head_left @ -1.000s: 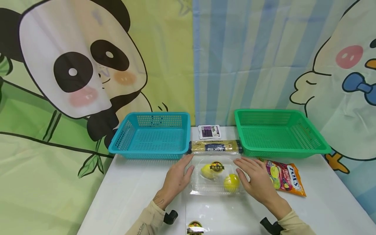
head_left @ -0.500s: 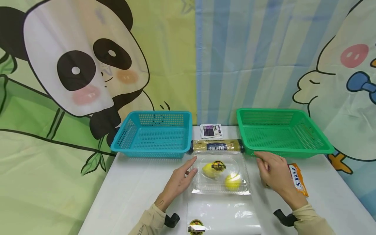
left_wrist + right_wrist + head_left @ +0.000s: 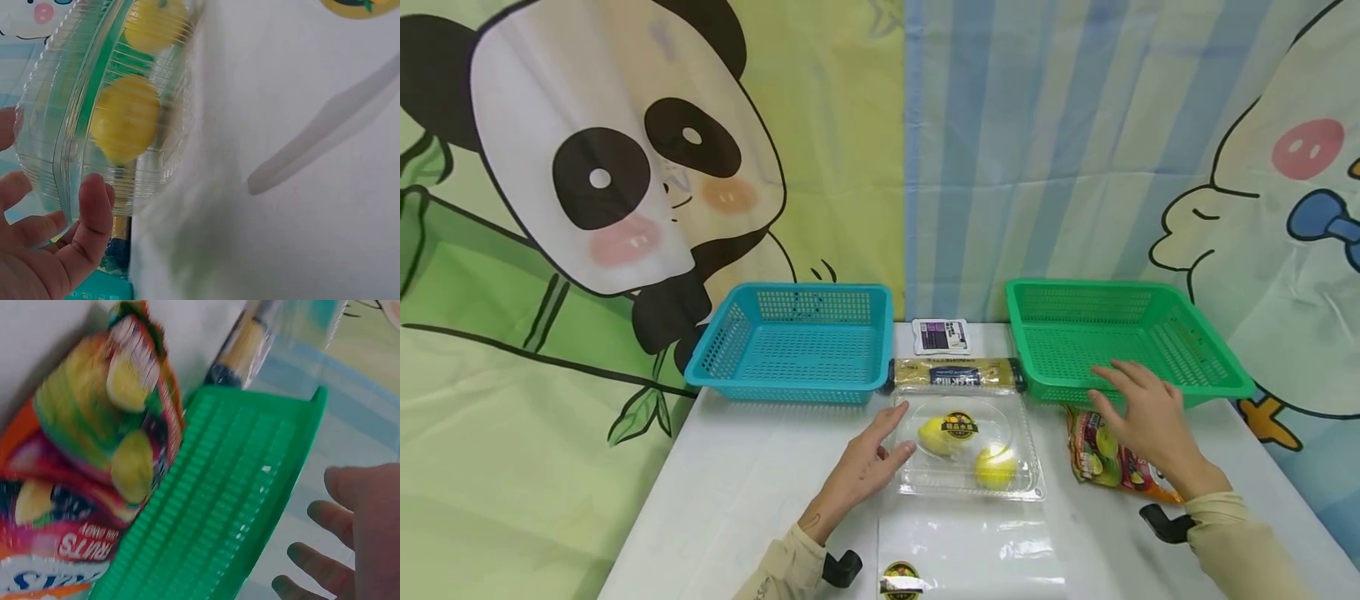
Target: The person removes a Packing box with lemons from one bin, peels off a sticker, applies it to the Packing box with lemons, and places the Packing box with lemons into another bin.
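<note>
A clear plastic clamshell box (image 3: 966, 483) with a dark fruit sticker lies in the middle of the table, two lemons (image 3: 996, 467) inside it. Beside its left edge is my left hand (image 3: 861, 471), fingers spread loosely; the left wrist view shows the thumb and fingers (image 3: 94, 200) right at the box's side. My right hand (image 3: 1157, 421) hovers over a red and orange bag of fruit candy (image 3: 1097, 450), its fingers relaxed and holding nothing. In the right wrist view the candy bag (image 3: 94, 456) lies in front of the green basket (image 3: 206, 487).
A blue basket (image 3: 790, 387) stands back left, a green basket (image 3: 1135, 392) back right. Between them lie a gold spaghetti pack (image 3: 951, 372) and a small white packet (image 3: 942, 336). Nearer me is a flat clear plastic sheet (image 3: 970, 542) with a fruit sticker.
My right hand has left the box's right side and moved right, over the candy bag. My left hand has stayed by the box's left edge. The box has not visibly moved.
</note>
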The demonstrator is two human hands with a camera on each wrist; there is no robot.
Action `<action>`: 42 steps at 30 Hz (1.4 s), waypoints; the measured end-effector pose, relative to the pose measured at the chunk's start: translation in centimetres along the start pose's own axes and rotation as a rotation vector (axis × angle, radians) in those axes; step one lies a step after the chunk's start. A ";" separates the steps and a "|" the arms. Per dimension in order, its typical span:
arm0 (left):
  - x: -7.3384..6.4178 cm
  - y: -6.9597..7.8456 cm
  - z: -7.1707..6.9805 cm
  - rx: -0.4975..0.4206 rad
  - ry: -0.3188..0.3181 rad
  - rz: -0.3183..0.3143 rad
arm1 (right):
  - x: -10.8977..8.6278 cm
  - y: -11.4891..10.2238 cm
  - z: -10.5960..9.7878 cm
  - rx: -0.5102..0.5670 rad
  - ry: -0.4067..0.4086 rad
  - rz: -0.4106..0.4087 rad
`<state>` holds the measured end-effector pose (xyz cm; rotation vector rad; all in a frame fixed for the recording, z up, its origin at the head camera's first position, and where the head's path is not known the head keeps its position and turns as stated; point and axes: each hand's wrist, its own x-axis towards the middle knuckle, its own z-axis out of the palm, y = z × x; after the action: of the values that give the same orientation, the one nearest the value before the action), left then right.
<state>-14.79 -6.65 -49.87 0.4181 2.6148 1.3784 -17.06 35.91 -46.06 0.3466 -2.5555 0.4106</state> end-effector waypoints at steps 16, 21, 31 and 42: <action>-0.7 -0.3 0.9 -0.142 0.023 -0.058 | -0.5 3.7 1.0 -0.057 -0.271 0.067; -0.8 -0.3 0.9 -0.239 0.015 -0.104 | -0.4 3.6 1.1 -0.093 -0.267 0.074; -0.8 -0.2 1.0 -0.367 0.018 -0.113 | -0.2 3.8 1.2 -0.113 -0.272 0.089; -0.6 0.2 1.2 -0.358 0.066 -0.118 | 0.1 3.8 1.1 -0.114 -0.257 0.092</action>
<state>-13.83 -5.79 -50.35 0.1678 2.3236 1.7954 -18.91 39.04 -47.72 0.2545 -2.8398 0.2664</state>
